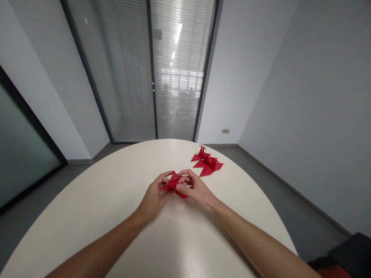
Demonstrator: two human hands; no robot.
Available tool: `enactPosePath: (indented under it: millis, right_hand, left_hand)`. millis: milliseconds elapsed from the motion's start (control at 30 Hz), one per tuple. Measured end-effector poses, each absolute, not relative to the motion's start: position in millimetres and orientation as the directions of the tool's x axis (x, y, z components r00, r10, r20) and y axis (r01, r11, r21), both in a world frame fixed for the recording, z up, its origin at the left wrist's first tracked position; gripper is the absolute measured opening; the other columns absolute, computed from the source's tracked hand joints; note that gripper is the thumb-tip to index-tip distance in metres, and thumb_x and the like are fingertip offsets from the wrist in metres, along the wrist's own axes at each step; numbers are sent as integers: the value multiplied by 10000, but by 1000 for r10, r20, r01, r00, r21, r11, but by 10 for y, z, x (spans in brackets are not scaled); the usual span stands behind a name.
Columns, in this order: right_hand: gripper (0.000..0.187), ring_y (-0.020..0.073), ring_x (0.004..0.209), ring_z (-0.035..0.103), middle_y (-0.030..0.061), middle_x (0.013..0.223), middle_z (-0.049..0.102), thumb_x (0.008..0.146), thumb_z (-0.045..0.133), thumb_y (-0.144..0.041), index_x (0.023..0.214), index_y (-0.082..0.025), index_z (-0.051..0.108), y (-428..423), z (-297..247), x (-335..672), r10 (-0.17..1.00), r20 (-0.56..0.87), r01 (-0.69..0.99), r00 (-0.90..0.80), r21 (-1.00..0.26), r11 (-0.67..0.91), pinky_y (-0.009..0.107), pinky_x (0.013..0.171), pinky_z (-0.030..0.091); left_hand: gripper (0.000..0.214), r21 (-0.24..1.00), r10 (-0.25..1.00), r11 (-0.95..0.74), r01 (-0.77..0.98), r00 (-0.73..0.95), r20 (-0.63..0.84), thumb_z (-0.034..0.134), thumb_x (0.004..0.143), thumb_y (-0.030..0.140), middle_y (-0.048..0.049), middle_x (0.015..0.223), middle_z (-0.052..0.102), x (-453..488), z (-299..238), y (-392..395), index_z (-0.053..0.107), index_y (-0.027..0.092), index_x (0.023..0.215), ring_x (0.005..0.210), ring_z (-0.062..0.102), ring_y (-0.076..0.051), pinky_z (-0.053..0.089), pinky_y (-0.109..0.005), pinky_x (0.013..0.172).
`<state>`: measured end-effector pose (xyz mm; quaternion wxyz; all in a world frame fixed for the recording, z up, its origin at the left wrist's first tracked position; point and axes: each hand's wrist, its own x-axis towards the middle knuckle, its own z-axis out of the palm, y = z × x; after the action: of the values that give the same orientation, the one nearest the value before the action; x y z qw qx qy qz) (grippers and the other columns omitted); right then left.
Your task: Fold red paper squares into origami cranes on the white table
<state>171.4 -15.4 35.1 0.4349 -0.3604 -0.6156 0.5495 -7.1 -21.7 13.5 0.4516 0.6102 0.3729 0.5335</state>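
Between my two hands is a piece of folded red paper (pixel 173 181), held just above the white table. My left hand (pixel 155 193) grips its left side, the fingers curled around the edge. From the right, my right hand (pixel 197 188) pinches the paper with thumb and fingers, hiding part of it. A pointed flap sticks up at the top and another corner shows below my right thumb. Beyond my right hand, several red origami cranes (pixel 208 161) sit close together on the table, their wings spread.
The round white table (pixel 116 193) fills the lower view, its curved edge running around the far side. Past it stand a glass partition with blinds (pixel 131 96) and grey walls. A dark object (pixel 350 255), perhaps a chair, is at the lower right.
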Motion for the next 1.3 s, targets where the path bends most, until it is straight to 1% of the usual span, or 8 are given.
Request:
enactPosePath:
  millis: [200, 400, 533, 700, 800, 933, 1133, 1300]
  right_hand:
    - [549, 183, 940, 575, 17, 1082, 601, 669, 851, -285, 1104, -243, 518, -211, 346, 1684, 908, 270, 76, -320, -948, 309, 290, 766, 447]
    - [133, 166, 809, 586, -7, 867, 633, 815, 686, -262, 887, -208, 588, -167, 348, 1677, 895, 330, 43, -299, -933, 358, 291, 749, 444]
    - [188, 192, 836, 623, 27, 927, 687, 823, 662, -347, 932, -199, 623, -136, 365, 1664, 933, 293, -78, -209, -956, 283, 314, 773, 472]
    - [157, 193, 711, 610, 20, 753, 684, 751, 677, -321, 774, -180, 612, -116, 322, 1685, 971, 216, -84, -102, -974, 208, 320, 690, 492]
    - [187, 225, 783, 648, 41, 819, 721, 738, 712, -331, 822, -177, 648, -115, 305, 1705, 975, 205, -75, -89, -977, 199, 359, 749, 522]
    - [297, 259, 954, 663, 75, 1014, 730, 767, 754, -386, 969, -185, 671, -140, 311, 1703, 961, 245, -37, -130, -969, 243, 405, 875, 519]
    - [238, 221, 952, 616, 38, 986, 662, 853, 684, -422, 950, -221, 603, -205, 352, 1676, 928, 327, -8, -181, -944, 331, 379, 894, 500]
    - [316, 252, 1032, 631, 46, 1071, 690, 814, 727, -444, 1034, -238, 632, -218, 332, 1679, 945, 274, -169, -179, -955, 245, 407, 936, 504]
  left_hand:
    - [267, 939, 930, -329, -97, 141, 340, 809, 694, 232, -118, 1284, 606, -77, 92, -163, 654, 177, 904, 1079, 620, -275, 493, -369, 931]
    - [181, 887, 874, -462, 18, 181, 452, 710, 819, 246, -121, 1319, 555, -131, 148, -212, 640, 189, 975, 1187, 562, -270, 443, -348, 994]
    - [108, 875, 860, -481, 41, 217, 463, 635, 891, 283, -93, 1150, 616, -150, 151, -229, 594, 184, 873, 1026, 598, -215, 456, -313, 912]
    - [268, 961, 916, -261, -89, 292, 276, 755, 799, 372, -17, 822, 645, -75, 134, -245, 568, 190, 863, 757, 590, -168, 470, -280, 733]
    - [387, 968, 916, -51, -247, 375, 144, 765, 787, 424, -54, 944, 702, -54, 141, -280, 582, 198, 1042, 827, 646, -205, 488, -319, 771]
    - [463, 953, 886, -22, -304, 436, 159, 712, 844, 415, -106, 1215, 686, -79, 153, -302, 606, 198, 1239, 1121, 620, -288, 450, -398, 975]
    - [509, 900, 902, 96, -424, 419, 101, 493, 949, 545, -110, 1286, 675, -50, 148, -203, 659, 169, 1248, 1282, 521, -319, 340, -478, 1108]
    - [408, 821, 908, 188, -539, 413, 64, 529, 941, 467, -102, 1240, 699, -64, 165, -169, 701, 170, 1162, 1235, 558, -304, 382, -459, 1069]
